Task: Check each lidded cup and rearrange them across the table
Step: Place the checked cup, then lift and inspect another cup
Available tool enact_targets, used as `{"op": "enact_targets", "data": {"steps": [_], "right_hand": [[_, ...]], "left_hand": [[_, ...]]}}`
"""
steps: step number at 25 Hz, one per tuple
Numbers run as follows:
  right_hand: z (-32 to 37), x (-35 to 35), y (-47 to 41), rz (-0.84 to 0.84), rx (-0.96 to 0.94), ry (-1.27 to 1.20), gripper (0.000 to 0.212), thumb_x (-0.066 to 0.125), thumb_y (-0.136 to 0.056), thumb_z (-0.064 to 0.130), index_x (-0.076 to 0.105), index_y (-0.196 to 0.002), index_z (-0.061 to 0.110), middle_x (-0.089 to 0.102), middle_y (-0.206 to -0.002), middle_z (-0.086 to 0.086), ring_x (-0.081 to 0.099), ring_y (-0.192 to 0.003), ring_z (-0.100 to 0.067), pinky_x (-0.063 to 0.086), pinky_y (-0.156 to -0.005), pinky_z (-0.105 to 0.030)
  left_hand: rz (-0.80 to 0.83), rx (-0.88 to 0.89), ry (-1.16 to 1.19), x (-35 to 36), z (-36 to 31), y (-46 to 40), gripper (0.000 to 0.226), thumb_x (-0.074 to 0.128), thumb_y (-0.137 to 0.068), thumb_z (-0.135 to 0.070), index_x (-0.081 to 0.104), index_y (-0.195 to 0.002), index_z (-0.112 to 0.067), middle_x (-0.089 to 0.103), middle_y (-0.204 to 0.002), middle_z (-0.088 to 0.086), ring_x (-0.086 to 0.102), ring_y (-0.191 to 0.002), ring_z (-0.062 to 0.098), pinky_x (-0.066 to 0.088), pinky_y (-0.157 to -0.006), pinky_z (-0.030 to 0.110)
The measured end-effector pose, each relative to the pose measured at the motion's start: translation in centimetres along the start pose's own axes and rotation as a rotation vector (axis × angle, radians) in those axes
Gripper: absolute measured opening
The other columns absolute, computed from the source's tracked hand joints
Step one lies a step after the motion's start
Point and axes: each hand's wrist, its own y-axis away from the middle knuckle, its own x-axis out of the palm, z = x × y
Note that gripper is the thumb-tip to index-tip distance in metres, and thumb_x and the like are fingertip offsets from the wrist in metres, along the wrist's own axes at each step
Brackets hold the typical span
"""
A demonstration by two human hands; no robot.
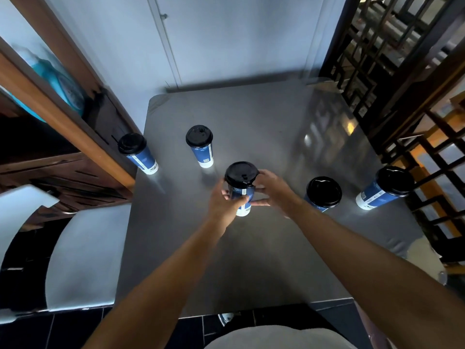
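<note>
Both hands, the left hand (227,201) and right hand (273,190), wrap the middle cup (241,188), so hold it straight and gently while checking its black lid (241,173).

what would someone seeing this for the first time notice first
Both hands meet at the middle of the grey table: the left hand and right hand grip a blue cup with a black lid. Four matching lidded cups stand around it, two at far left and two at right.
</note>
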Motion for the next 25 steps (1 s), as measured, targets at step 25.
{"op": "enact_targets", "data": {"steps": [25], "right_hand": [[9.4,-7.7,-18.3,-0.168,-0.059,0.207,0.019,0.054,-0.097,0.019,0.053,-0.115,0.015,0.056,-0.097,0.008,0.06,-0.085,-0.01,0.06,-0.087,-0.049]], "left_hand": [[-0.105,-0.032,-0.077,10.1,-4.1,-18.8,0.052,0.078,-0.081,0.003,0.052,-0.116,-0.026,0.072,-0.107,-0.004,0.074,-0.103,0.019,0.058,-0.096,0.038]]}}
